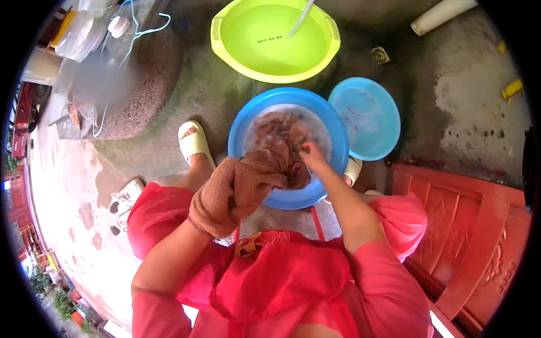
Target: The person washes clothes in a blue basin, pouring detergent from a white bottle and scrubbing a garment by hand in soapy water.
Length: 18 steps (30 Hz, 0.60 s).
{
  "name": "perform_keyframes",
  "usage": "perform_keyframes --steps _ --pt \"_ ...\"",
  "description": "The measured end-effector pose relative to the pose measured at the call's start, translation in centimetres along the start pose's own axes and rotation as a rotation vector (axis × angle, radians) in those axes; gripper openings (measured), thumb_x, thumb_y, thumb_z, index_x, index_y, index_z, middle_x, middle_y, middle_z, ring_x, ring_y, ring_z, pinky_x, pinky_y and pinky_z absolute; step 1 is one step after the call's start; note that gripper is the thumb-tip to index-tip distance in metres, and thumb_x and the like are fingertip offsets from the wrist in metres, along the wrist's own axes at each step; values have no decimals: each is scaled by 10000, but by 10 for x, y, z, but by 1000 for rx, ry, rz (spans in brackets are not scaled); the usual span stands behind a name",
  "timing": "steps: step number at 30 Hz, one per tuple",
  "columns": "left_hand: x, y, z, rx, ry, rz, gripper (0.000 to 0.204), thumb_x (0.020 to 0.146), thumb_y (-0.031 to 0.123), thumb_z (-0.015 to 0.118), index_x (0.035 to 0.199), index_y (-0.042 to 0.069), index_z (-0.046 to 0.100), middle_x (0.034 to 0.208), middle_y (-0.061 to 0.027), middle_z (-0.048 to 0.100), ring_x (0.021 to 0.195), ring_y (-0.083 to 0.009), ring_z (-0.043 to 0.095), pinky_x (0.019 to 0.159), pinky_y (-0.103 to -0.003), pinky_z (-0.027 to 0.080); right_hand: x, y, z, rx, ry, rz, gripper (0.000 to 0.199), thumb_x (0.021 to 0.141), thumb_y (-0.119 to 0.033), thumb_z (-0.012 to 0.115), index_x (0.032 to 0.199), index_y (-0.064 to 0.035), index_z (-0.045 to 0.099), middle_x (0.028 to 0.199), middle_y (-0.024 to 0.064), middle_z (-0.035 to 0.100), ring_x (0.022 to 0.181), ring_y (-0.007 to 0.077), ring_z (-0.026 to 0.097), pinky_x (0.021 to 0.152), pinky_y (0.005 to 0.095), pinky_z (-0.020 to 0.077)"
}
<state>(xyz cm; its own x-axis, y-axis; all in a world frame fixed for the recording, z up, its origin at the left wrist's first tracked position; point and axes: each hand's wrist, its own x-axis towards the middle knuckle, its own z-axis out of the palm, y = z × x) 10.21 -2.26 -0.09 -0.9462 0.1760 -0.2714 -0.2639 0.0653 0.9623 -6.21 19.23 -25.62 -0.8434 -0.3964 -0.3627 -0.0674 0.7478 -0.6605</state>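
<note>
A brown, fleecy cloth garment (242,188) is pulled over my left hand and wrist and hides the fingers. From there it trails down into the blue basin (239,121), where its wet, darker part lies bunched in sudsy water. My right hand (313,158) is over the basin's right half, its fingers curled against the wet cloth. More brown fabric (276,127) soaks toward the far side of the basin.
A yellow-green basin (220,48) of water with a pale handle (300,19) stands beyond. At right is a smaller light-blue basin (389,121) of sudsy water. A red carved panel (462,225) lies right; white shoes (127,200) and a stone ledge (146,96) are left.
</note>
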Motion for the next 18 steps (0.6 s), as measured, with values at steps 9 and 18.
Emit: perform_keyframes --steps 9,18 --pt "7 -5 -21 76 83 -22 232 815 38 517 1037 -28 538 991 -92 593 891 -161 557 764 -260 455 123 -24 32 -197 125 -173 253 781 -128 554 1007 -16 543 1088 196 503 1045 364 452 887 416 386" --pt "7 -5 -25 150 141 0 219 792 -11 518 1009 -11 543 958 -86 588 873 -164 553 751 -257 449 80 1 39 -45 -592 338 681 740 -261 655 1295 -36 333 1248 162 433 1110 277 441 883 376 388"
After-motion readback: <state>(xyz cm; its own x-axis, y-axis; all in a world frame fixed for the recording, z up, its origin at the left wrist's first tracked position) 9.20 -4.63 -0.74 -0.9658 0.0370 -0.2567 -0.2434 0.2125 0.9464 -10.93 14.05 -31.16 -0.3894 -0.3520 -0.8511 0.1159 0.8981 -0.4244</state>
